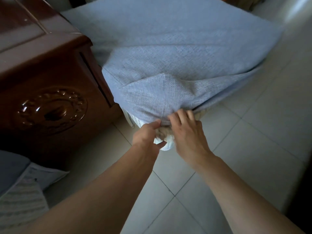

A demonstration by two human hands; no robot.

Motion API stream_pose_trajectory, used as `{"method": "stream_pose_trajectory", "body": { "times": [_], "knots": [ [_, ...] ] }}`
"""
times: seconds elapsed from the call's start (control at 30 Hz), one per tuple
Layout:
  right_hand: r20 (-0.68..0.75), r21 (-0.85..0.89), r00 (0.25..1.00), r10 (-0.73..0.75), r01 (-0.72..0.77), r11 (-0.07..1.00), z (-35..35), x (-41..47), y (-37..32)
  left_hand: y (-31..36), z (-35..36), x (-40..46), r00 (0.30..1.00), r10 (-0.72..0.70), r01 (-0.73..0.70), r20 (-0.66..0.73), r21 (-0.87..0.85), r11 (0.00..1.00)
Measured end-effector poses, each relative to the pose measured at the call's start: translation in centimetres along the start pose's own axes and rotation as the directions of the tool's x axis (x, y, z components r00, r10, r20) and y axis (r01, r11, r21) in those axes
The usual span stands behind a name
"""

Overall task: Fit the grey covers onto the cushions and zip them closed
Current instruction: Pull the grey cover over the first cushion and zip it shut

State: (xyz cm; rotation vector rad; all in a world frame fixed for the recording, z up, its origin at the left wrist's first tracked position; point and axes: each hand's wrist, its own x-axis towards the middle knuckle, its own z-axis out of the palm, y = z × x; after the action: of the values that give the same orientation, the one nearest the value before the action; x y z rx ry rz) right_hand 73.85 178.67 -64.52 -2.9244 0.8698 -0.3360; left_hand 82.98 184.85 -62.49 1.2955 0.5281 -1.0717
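A big cushion in a grey woven cover [168, 53] lies on the tiled floor, reaching from the far side toward me. At its near corner the cover's open edge is bunched, and a bit of the white inner cushion [166, 143] pokes out below it. My left hand [146, 135] pinches that white corner and the cover's edge between thumb and fingers. My right hand [187, 132] grips the grey cover's edge just to the right, fingers curled over the fabric. No zip slider shows.
A dark carved wooden cabinet [50, 81] stands close on the left, touching the cushion's side. Another grey cushion [10, 168] and white striped fabric [22, 196] lie at the lower left. Pale floor tiles [244, 132] spread to the right and toward me.
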Motion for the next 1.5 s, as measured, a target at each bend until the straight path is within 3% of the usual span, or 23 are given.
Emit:
{"method": "stream_pose_trajectory", "body": {
  "times": [0.17,0.33,0.97,1.5],
  "knots": [
    [-0.172,0.021,0.983,-0.056,0.061,0.998,1.6,0.0,0.5,-1.0,-0.4,0.4,0.997,0.079,-0.079,0.010,-0.005,0.997],
    [-0.236,0.043,0.969,-0.077,0.090,0.995,2.5,0.2,0.8,-1.7,-0.7,1.0,0.995,0.100,-0.100,0.016,-0.019,0.995],
    [-0.218,0.091,0.971,-0.097,0.119,0.989,2.5,0.2,0.9,-2.0,-1.0,-0.1,0.988,0.131,-0.134,0.077,0.033,0.990],
    [-0.430,0.080,0.881,-0.198,0.255,0.964,5.6,-0.3,1.9,-4.2,-3.1,2.8,0.903,0.287,-0.302,0.320,-0.002,0.953]
  ]
}}
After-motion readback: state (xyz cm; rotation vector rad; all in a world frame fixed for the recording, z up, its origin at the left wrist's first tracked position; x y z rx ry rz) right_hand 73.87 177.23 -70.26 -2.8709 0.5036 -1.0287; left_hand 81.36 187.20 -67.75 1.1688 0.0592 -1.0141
